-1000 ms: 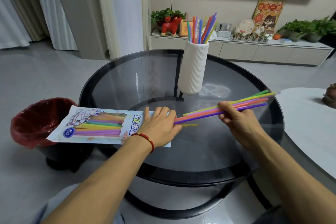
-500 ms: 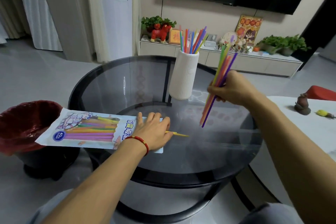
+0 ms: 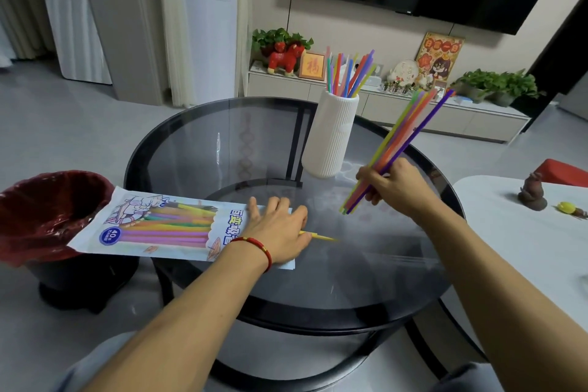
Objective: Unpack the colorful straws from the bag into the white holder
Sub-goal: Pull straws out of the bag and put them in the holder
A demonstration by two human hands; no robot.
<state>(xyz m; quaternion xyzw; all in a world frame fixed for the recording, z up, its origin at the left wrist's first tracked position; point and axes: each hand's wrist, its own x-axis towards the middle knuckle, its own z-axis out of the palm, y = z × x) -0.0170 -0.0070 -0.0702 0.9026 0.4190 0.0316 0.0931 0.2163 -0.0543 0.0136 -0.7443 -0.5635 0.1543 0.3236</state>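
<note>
Gripping a bundle of straws point(image 3: 401, 140) tilted above the glass table point(image 3: 366, 280), the right hand point(image 3: 396, 186) sits just right of the white holder point(image 3: 331, 137) near the far edge. The left hand point(image 3: 280, 232) presses flat on the bag point(image 3: 159, 226) overhanging the left edge.

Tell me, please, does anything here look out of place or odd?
One yellow straw lies loose on the glass table, poking out from under the left hand. The bag hangs over the table's edge, above the red bin.
</note>
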